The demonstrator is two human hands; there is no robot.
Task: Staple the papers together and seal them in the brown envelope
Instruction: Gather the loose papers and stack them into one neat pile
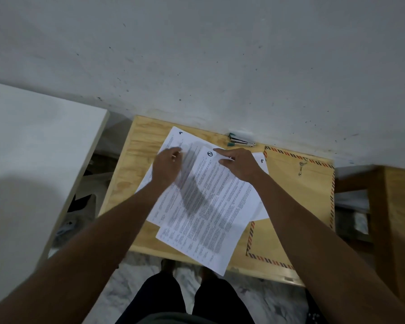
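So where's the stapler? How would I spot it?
Find the small wooden table against the white wall. At its far edge, right by the wall, beyond the spread printed papers and left of the brown envelope, lies the stapler: the only small metal thing, silvery with teal ends.

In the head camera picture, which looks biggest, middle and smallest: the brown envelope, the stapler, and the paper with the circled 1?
1. Paper with the circled 1 and brown envelope: too close to rank, since papers cover part of the envelope.
2. Stapler: clearly smallest.
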